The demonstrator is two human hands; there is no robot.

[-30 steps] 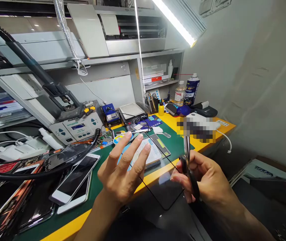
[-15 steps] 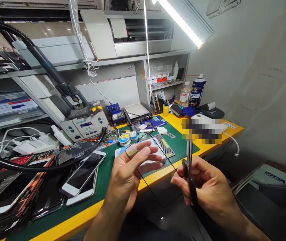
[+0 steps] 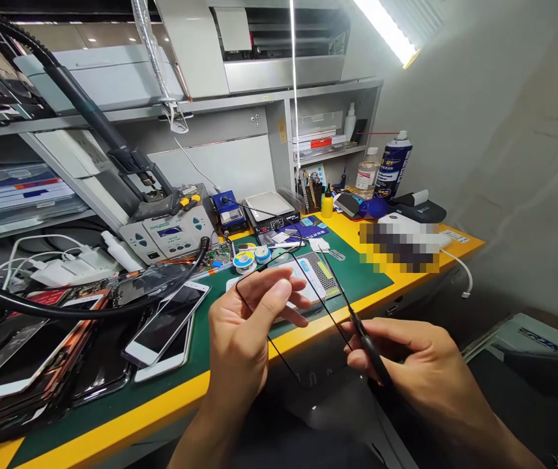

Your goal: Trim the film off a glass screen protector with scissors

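One black frame (image 3: 326, 305) across left hand (image 3: 249, 329)

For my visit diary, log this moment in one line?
left hand: loosely curled, at thin black frame; right hand: holds scissors; phones: overlapping, left

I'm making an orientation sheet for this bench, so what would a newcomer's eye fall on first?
Probably the glaring tube lamp at upper right. Then, front and centre, the thin black frame by the left hand and the right hand, which holds black-handled scissors. At lower left, two white-edged phones overlap.
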